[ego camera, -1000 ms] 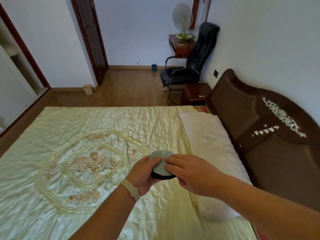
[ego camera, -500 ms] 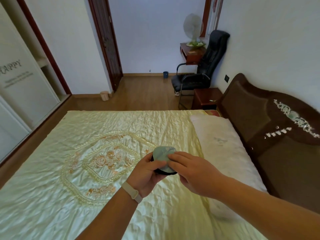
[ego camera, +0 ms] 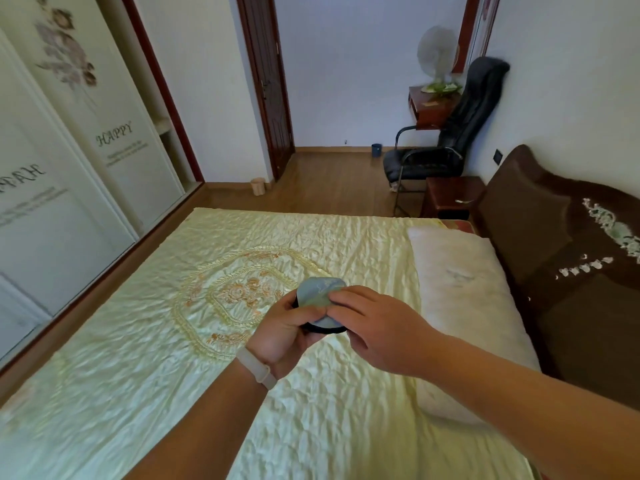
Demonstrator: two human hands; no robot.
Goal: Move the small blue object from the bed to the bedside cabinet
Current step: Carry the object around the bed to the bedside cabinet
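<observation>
The small blue object, a rounded pale blue piece with a black base, is held above the bed between both hands. My left hand, with a pale wristband, grips it from the left and below. My right hand has its fingers on its right side and top. The dark red bedside cabinet stands beyond the far end of the bed, next to the headboard, with a small light item on top.
A white pillow lies along the dark brown headboard at right. A black office chair stands just behind the cabinet. Wardrobe doors line the left side. Wooden floor and a door lie beyond the bed.
The view has lifted and turned left, showing more wardrobe and floor. Both hands keep hold of the blue object, now slightly higher and nearer the middle of the bed.
</observation>
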